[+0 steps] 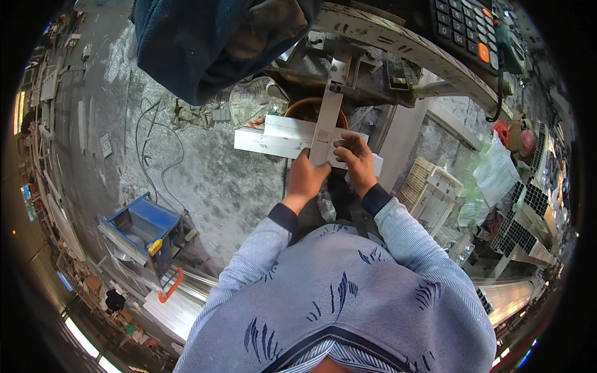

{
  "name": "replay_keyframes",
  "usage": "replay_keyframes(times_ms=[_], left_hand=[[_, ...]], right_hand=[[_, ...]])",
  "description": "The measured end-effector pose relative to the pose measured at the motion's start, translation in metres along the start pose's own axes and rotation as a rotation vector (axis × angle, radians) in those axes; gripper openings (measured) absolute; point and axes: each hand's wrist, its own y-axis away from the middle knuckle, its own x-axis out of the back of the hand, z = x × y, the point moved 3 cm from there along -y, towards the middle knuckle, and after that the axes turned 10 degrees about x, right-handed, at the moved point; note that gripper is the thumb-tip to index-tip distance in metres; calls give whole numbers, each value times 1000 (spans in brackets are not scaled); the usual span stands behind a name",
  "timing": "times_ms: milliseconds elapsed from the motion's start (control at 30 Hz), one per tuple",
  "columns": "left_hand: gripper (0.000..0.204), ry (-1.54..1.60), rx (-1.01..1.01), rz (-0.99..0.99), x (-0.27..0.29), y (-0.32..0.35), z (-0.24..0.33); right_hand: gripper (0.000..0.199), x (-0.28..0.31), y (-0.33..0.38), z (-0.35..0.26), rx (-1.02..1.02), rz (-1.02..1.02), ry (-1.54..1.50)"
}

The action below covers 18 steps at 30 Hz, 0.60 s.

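Note:
A pale metal profile (326, 121) with a small rectangular cutout points away from me, its far end at a dark machine part (342, 71). My left hand (307, 178) is closed round its near end, with the thumb along it. To the right of the profile, my right hand (354, 161) has its fingers bent and apart, close to the metal. I see nothing held in them; whether the fingertips touch the profile is unclear. Crosswise beneath lie flat silvery metal bars (268, 144), partly covered by the profile and my hands.
A dark blue cloth (199, 50) hangs at the far left. On the bench edge (379, 28) sits a calculator (463, 28). An orange-rimmed bucket (341, 119) stands below the bars. A cream plastic crate (429, 186) is at right, a blue metal stand (146, 217) and cable (165, 133) at left.

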Motion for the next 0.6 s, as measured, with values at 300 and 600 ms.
replay_keyframes(times_ms=[300, 600], left_hand=[[36, 31, -24, -44, -4, -8, -4], [45, 450, 128, -421, -3, -18, -17]], right_hand=[[20, 68, -36, -24, 235, 60, 217], [35, 117, -100, -111, 619, 196, 1219]])
